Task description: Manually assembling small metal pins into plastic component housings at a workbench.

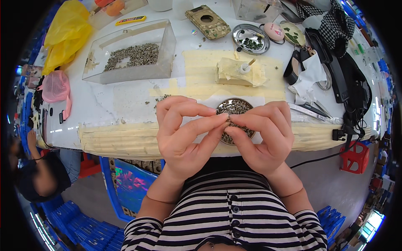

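Both hands meet over a round metal dish (235, 100) full of small grey-brown parts (238, 107) near the table's front edge. My left hand (186, 134) is closed in a pinch, its thumb and fingertips drawn together above the dish. Facing it, my right hand (268, 136) pinches too, thumb and forefinger almost touching the left fingertips. A tiny piece seems to sit between the fingertips, too small and too covered to name. Behind the dish stands a tape-wrapped block (228, 73) bearing a small white cup (244, 68) with a stick in it.
A clear plastic box (125, 77) of similar small parts stands at the left. Farther back lie a camouflage model tank hull (208, 21) and a metal plate (251, 38) with dark green pieces. Tweezers (322, 109) and a black strap (293, 69) lie right. Another person (44, 178) sits at far left.
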A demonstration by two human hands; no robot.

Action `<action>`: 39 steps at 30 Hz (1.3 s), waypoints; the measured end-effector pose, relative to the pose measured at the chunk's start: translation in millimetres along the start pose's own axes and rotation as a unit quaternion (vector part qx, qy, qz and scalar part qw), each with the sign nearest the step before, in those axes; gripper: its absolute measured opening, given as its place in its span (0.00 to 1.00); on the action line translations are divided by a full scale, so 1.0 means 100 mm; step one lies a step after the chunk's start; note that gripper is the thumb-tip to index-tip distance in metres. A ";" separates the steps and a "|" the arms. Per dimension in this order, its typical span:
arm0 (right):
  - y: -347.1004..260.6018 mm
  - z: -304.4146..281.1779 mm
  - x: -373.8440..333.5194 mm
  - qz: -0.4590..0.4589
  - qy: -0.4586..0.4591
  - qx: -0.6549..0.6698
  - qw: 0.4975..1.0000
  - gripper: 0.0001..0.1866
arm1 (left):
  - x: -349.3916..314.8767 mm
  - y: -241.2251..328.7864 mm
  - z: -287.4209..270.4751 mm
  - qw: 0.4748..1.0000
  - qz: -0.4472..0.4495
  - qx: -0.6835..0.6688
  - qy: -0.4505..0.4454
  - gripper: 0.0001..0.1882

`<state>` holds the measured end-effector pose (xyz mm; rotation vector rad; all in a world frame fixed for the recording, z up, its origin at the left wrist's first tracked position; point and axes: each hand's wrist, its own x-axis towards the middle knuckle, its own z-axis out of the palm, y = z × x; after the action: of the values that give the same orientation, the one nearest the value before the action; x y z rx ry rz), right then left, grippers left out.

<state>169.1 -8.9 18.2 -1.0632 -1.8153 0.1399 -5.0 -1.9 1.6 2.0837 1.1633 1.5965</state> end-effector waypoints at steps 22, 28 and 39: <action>-0.01 -0.04 0.02 0.078 -0.052 0.097 0.991 0.11 | 0.01 0.01 -0.02 1.000 0.011 -0.012 -0.023 0.17; 0.03 -0.03 0.00 0.094 -0.074 0.152 0.981 0.11 | 0.01 0.02 -0.03 0.999 0.028 -0.001 -0.029 0.17; -0.02 0.04 -0.04 -0.040 0.031 -0.038 0.998 0.14 | 0.02 0.03 0.01 1.000 0.004 0.009 -0.025 0.16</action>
<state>165.2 -11.5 13.9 -1.0346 -1.8160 -0.0117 -2.1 -2.6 4.3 2.1288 1.1584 1.5345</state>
